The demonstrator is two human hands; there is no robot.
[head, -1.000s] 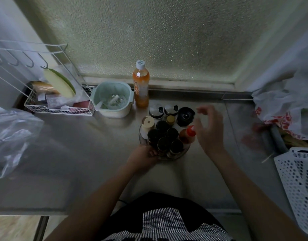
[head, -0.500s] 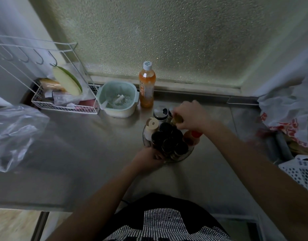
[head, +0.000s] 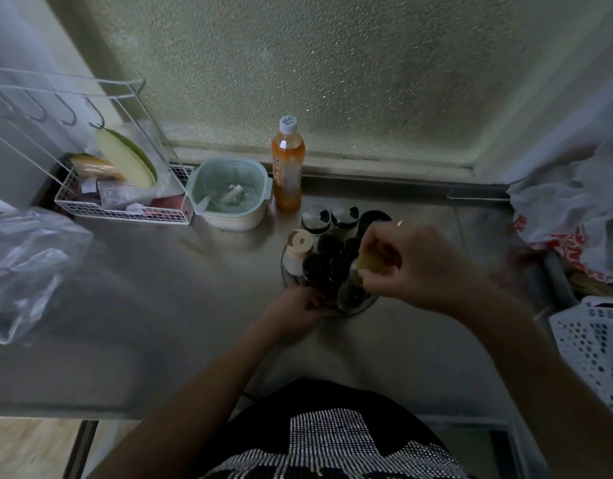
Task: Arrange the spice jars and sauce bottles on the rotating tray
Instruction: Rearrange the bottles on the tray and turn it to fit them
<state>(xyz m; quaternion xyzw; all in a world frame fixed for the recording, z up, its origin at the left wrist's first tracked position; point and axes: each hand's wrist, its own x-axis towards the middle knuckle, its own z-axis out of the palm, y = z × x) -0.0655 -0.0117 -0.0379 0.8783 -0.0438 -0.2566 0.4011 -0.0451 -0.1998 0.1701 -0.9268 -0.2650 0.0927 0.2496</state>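
The right hand (head: 412, 264) pinches a gold-capped jar (head: 362, 271) by its lid, fingers curled round it, the jar tilted over the near right side of the tray (head: 288, 271). Whether the jar's base touches the tray I cannot tell. Just left of that hand, dark-lidded jars (head: 327, 257) crowd the tray, with a beige-capped bottle (head: 300, 243) at their far left and two shakers (head: 327, 219) beyond them. Below, the left hand (head: 298, 309) grips the tray's near rim, fingers tucked against the jars. Farther off, past the shakers, an orange bottle (head: 287, 164) stands upright on the counter (head: 160, 288) beside a green colander (head: 229, 191). A wire rack (head: 118, 188) sits far left, a white basket (head: 595, 344) far right.
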